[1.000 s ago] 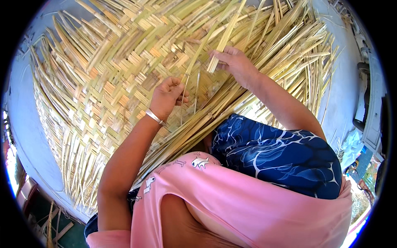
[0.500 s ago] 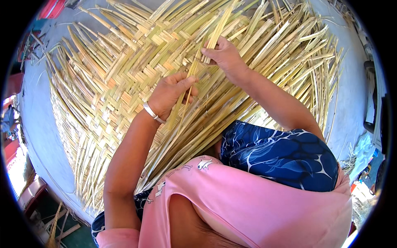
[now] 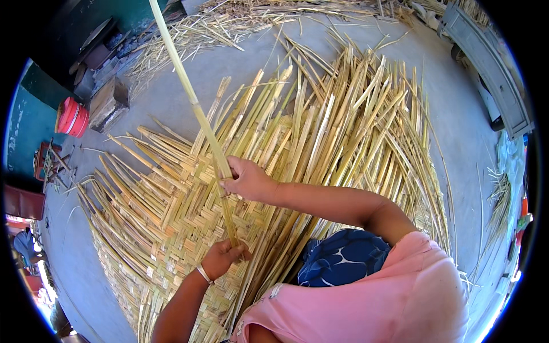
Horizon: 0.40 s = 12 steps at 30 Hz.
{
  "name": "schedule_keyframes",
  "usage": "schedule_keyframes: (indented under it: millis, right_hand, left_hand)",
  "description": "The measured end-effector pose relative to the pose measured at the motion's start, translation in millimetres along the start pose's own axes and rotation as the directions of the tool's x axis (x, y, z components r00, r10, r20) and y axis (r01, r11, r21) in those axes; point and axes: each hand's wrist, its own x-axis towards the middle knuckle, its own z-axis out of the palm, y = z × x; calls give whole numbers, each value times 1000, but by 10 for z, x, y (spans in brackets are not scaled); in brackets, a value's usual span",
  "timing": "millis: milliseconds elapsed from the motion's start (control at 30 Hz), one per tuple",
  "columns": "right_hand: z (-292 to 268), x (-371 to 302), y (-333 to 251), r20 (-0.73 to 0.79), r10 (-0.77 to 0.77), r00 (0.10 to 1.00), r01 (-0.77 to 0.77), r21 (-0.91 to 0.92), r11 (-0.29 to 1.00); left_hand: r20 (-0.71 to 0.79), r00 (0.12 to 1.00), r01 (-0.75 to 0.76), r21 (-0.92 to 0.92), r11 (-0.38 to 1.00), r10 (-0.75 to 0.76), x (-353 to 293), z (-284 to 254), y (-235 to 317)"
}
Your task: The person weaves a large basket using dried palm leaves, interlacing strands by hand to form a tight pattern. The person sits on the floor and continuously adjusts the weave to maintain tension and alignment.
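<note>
A half-woven mat of flat, yellow-green reed strips lies on the floor before me, its loose strip ends fanning out at the far and right sides. Both hands grip one long reed strip, raised over the weave and slanting toward the far left. Closed around its lower end is my left hand, with a pale bangle on the wrist. Higher up the same strip, my right hand pinches it between thumb and fingers. Beside my left hand runs a bundle of folded-over strips.
Grey floor surrounds the mat. A red bucket and a cardboard box stand at the far left. Loose reeds are scattered at the back. A grey cart stands at the far right.
The view has tilted up, showing more floor beyond the mat. My hands have moved apart along the strip, which now points up to the far left instead of the far right.
</note>
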Motion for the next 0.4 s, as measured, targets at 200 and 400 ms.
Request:
schedule_keyframes:
  millis: [200,400]
  right_hand:
    - [10,-128,-128,75,96,993,-111,225,968]
    - [-115,168,-741,172,-52,984,8,247,969]
  left_hand:
    - [60,991,110,132,985,-119,-268,-10,-191]
    - [-37,992,121,552,825,-121,-563,-370,-604]
